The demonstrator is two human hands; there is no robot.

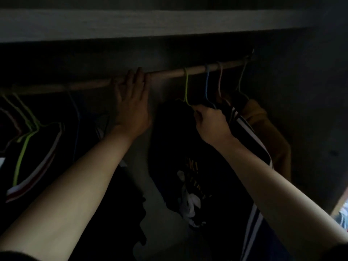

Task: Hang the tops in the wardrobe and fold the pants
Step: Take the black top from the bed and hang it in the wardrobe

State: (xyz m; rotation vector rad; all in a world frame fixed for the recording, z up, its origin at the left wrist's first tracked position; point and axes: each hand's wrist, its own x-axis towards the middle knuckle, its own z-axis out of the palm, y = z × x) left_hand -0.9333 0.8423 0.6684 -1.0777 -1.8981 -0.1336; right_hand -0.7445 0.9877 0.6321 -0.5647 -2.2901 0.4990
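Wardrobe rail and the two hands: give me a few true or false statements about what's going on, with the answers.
1. The left hand touches the rail. True.
2. The right hand hangs free. False: it pinches the black top at the neck, just under the green hanger.
3. The green hanger is hooked over the rail. True.
4. The mustard top hangs at the rail's left end. False: it hangs at the right end.
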